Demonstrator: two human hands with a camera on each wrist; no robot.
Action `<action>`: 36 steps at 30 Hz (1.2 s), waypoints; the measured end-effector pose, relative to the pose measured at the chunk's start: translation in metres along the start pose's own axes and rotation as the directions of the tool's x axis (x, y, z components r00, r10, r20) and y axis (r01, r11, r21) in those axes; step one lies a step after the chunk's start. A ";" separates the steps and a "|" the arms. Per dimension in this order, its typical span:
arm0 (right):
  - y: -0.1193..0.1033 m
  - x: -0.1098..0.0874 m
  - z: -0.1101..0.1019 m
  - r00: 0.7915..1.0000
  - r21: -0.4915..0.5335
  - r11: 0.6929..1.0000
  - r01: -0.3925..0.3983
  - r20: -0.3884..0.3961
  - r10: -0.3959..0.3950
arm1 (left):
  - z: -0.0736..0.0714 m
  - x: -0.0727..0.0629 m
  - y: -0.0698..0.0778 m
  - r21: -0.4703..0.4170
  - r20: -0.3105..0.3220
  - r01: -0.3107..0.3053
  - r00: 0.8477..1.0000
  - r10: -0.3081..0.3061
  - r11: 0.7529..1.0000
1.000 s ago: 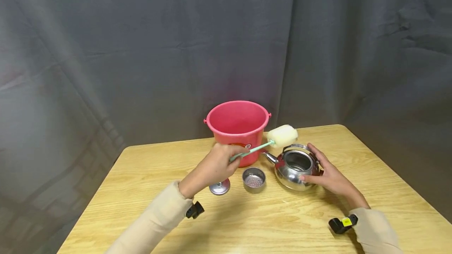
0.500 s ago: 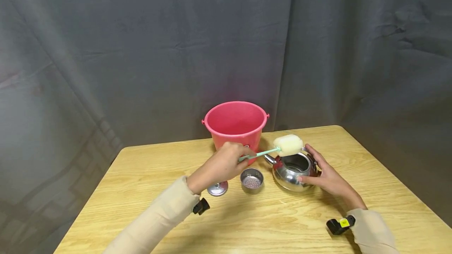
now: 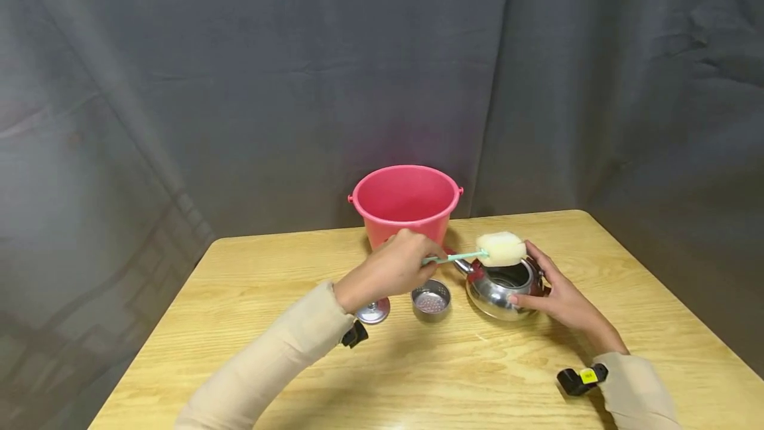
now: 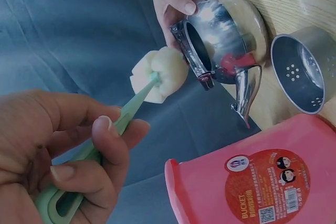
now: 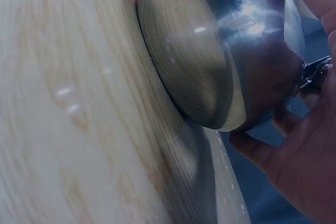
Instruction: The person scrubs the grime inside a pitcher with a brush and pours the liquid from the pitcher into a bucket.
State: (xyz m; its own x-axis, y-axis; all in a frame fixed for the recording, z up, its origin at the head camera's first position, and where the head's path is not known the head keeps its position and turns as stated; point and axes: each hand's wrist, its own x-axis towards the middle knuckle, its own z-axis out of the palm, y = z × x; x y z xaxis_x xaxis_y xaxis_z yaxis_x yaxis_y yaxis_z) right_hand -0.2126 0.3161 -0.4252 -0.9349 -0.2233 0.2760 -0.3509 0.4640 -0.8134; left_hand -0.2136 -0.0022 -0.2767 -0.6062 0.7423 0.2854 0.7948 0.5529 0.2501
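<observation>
My left hand [image 3: 396, 271] grips the pale green handle of a sponge brush [image 3: 501, 249], its cream head pointing right over the mouth of a steel kettle [image 3: 495, 300]. In the left wrist view the sponge head [image 4: 170, 72] is outside the kettle's open mouth, near the rim. My right hand [image 3: 558, 294] holds the kettle's right side, thumb on the near side and fingers behind. The kettle stands on the table with its spout towards the left. In the right wrist view, fingers [image 5: 310, 145] curve around the shiny kettle body [image 5: 231, 51].
A pink bucket [image 3: 406, 201] stands behind my left hand. A perforated steel strainer cup [image 3: 431, 300] sits left of the kettle. Left of that lies a round metal lid [image 3: 374, 312], partly hidden by my left wrist. Grey curtains [image 3: 298, 85] hang behind the wooden table [image 3: 268, 271].
My left hand has moved right with the brush, and the sponge has come from beside the bucket to above the kettle's mouth. My right hand still holds the kettle in place.
</observation>
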 end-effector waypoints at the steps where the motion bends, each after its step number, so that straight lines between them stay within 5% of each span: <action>1: 0.000 0.000 0.000 1.000 0.002 1.000 0.001 0.000 -0.001 | -0.001 0.001 0.002 0.006 0.016 0.016 1.000 -0.016 1.000; 9: -0.001 0.002 0.001 1.000 0.003 1.000 0.012 0.007 -0.012 | -0.001 0.005 0.008 0.033 0.080 0.087 0.993 -0.090 0.996; 17: -0.001 0.000 0.001 1.000 0.000 1.000 0.010 0.006 -0.010 | 0.005 0.010 0.012 0.066 0.109 0.052 0.992 -0.059 0.996; 36: -0.003 -0.003 0.000 1.000 -0.002 1.000 0.006 0.008 -0.006 | 0.005 0.030 0.031 0.168 0.196 0.075 0.975 -0.108 0.983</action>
State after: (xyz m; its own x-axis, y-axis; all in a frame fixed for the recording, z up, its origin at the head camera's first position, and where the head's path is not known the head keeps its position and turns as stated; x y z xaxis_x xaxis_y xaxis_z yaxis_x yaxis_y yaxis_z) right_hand -0.2087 0.3159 -0.4236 -0.9323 -0.2326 0.2769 -0.3566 0.4640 -0.8109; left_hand -0.2072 0.0392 -0.2648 -0.6709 0.7382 0.0699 0.7406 0.6625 0.1118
